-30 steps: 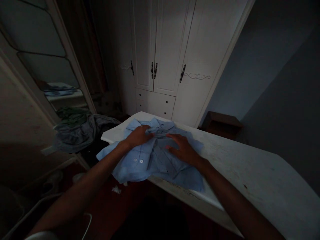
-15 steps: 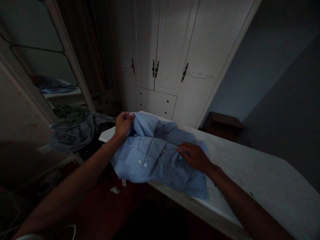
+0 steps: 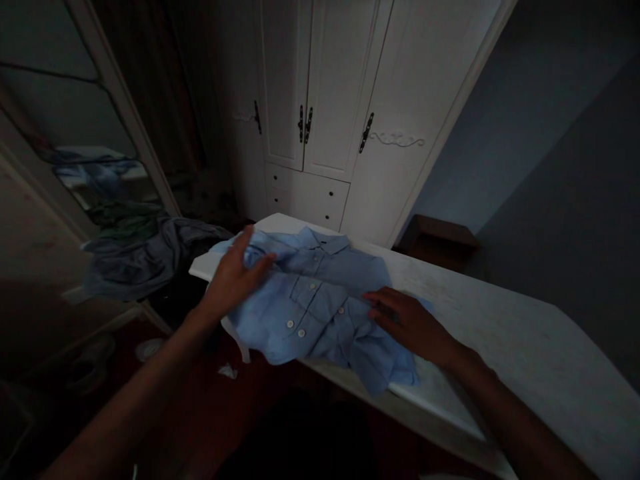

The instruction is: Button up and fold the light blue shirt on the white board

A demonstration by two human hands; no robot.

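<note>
Light blue button shirt point(image 3: 320, 300) lies front up on the left end of the white tabletop point(image 3: 500, 347), collar toward the far edge. Its lower part is rumpled and hangs a bit over the near edge, and the white buttons show down the middle. Left hand point(image 3: 233, 277) rests on the shirt's left side near the tabletop's left corner, palm down, fingers spread and laid on the cloth. It pinches nothing that can be seen. Right hand point(image 3: 413, 323) lies flat on the shirt's right side close to the near edge, fingers stretched out and slightly apart, pressing the fabric down. Both forearms come in from the bottom of the view. The rest of the tabletop runs off to the right, bare and scuffed. Off the left corner, lower down, is a dark grey pile of clothes point(image 3: 135, 260), just beside the table. A mirror point(image 3: 75, 133) leans at far left. Behind the table stands a white wardrobe point(image 3: 350, 100) with dark handles and small drawers. A small brown stand point(image 3: 435, 240) sits at its right. A white scrap point(image 3: 227, 371) lies on the dark floor below the near edge. The room is dim.
</note>
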